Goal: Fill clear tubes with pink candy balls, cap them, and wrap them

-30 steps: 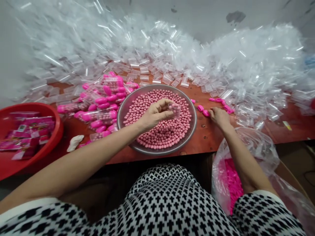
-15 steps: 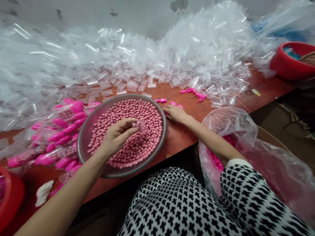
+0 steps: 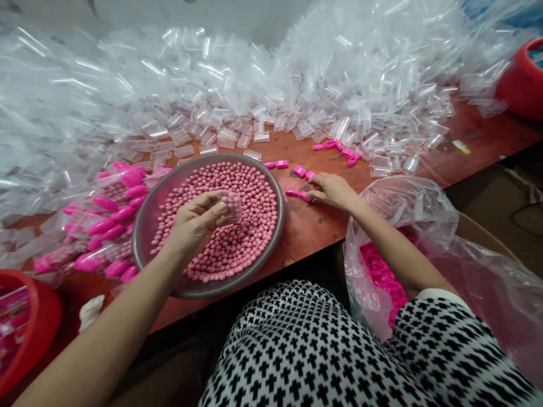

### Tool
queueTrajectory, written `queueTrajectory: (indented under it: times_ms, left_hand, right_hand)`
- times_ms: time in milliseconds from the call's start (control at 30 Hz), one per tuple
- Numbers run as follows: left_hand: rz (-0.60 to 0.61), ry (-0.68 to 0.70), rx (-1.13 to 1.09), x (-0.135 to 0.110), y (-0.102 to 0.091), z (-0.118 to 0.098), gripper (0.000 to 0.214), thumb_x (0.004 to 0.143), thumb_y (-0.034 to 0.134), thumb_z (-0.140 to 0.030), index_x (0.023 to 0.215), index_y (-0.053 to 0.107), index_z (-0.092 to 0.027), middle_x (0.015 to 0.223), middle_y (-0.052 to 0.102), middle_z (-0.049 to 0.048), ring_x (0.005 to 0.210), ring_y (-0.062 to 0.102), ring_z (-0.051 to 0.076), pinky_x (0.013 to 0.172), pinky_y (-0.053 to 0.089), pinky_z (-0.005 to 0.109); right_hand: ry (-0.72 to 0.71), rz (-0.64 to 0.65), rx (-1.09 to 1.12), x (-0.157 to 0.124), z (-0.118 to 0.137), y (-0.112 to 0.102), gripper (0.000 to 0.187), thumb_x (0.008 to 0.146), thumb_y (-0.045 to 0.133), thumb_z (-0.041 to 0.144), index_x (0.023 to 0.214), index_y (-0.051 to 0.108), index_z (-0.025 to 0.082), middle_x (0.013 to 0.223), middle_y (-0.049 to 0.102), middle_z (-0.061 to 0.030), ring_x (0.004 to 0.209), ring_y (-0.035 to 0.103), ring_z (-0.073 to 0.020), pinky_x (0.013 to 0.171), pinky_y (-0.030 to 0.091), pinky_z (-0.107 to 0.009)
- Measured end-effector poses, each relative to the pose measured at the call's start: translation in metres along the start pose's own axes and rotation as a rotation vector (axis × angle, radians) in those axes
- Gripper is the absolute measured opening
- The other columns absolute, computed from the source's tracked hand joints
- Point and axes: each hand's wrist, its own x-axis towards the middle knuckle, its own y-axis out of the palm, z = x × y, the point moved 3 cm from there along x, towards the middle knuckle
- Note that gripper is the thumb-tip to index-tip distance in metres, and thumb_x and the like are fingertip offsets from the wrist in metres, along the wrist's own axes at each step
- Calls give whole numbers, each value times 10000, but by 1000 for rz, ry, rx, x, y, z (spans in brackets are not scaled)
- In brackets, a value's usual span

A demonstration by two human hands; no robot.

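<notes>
A round metal pan (image 3: 144, 226) full of small pink candy balls (image 3: 250, 220) sits on the red-brown table in front of me. My left hand (image 3: 195, 223) hovers over the pan, fingers closed on a small clear plastic tube (image 3: 232, 206). To the right of the pan, my right hand (image 3: 333, 189) rests on the table, its fingertips pinching a pink cap (image 3: 303, 196). More pink caps (image 3: 339, 150) lie scattered just beyond it.
A huge heap of empty clear tubes (image 3: 254, 85) covers the back of the table. Filled tubes with pink caps (image 3: 110, 220) lie left of the pan. Red basins stand at the far left (image 3: 29, 328) and far right (image 3: 524, 85). A plastic bag of pink caps (image 3: 382, 271) hangs by my right knee.
The view has swung and shifted between frames. My left hand lifted the clear tube slightly over the candies. My right hand stayed among the loose pink caps and now pinches one.
</notes>
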Motion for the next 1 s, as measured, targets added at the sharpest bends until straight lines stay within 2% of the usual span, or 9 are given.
queueTrajectory:
  times_ms: [100, 233, 333, 400, 500, 633, 833, 933, 1000]
  left_hand:
    - [10, 0, 0, -1, 1, 0, 288, 691, 840, -349, 940, 730, -257, 905, 753, -38, 838, 695, 178, 765, 616, 343]
    - [6, 38, -22, -2, 0, -1, 376, 638, 869, -343, 958, 727, -206, 913, 755, 29, 815, 713, 189, 765, 622, 361]
    - [28, 44, -34, -3, 0, -1, 388, 641, 862, -347, 965, 725, -184, 936, 754, 63, 816, 720, 206, 760, 620, 369]
    - [50, 47, -48, -5, 2, -2, 381, 643, 863, -337, 965, 731, -183, 948, 754, 67, 805, 721, 203, 769, 616, 365]
    - [104, 66, -80, -7, 4, -3, 358, 655, 862, -300, 973, 740, -192, 953, 753, 57, 813, 717, 187, 802, 606, 354]
    - [197, 92, -117, -9, 4, -2, 376, 668, 851, -277, 1008, 731, -172, 978, 750, 73, 881, 710, 189, 849, 590, 352]
    - [253, 146, -173, -12, 2, -4, 361, 713, 813, -297, 1037, 717, -167, 1043, 739, 93, 969, 702, 213, 927, 553, 413]
    - [264, 171, -192, -13, 2, -6, 357, 712, 819, -313, 1019, 721, -159, 1028, 738, 93, 952, 705, 211, 923, 555, 413]
    - [253, 181, -254, -12, 0, -8, 356, 712, 823, -335, 1005, 720, -161, 1006, 738, 83, 910, 710, 199, 904, 564, 409]
  right_hand:
    - [-43, 5, -33, 2, 14, -2, 343, 939, 560, 396, 1191, 631, 176, 1230, 652, -127, 1043, 628, -261, 759, 428, -302]
    - [26, 59, -106, 6, 26, -3, 329, 967, 495, 392, 1166, 654, 183, 1243, 642, -141, 1019, 635, -278, 729, 446, -319]
    - [41, 43, -133, 4, 29, 0, 354, 958, 509, 404, 1218, 622, 192, 1262, 629, -132, 1022, 629, -280, 712, 449, -320]
    - [11, 10, -171, 1, 30, 5, 376, 940, 540, 417, 1245, 600, 205, 1274, 613, -128, 1028, 624, -279, 685, 443, -310]
    - [-39, 10, -239, -3, 28, 14, 294, 952, 520, 357, 1163, 650, 199, 1188, 640, -132, 1023, 628, -267, 677, 434, -294]
    - [1, -3, -260, 0, 18, 19, 289, 964, 488, 323, 1089, 700, 171, 1105, 690, -136, 957, 666, -255, 730, 446, -301]
    - [25, 37, -386, 7, 17, 20, 331, 963, 422, 302, 1062, 702, 156, 1105, 700, -178, 862, 692, -278, 672, 455, -326]
    - [-15, -6, -293, 7, 20, 14, 268, 909, 497, 287, 987, 715, 153, 1090, 698, -183, 890, 682, -283, 730, 484, -347]
    - [-11, -131, -94, 7, 21, 2, 254, 884, 534, 312, 973, 717, 159, 1023, 715, -159, 903, 674, -276, 788, 503, -369]
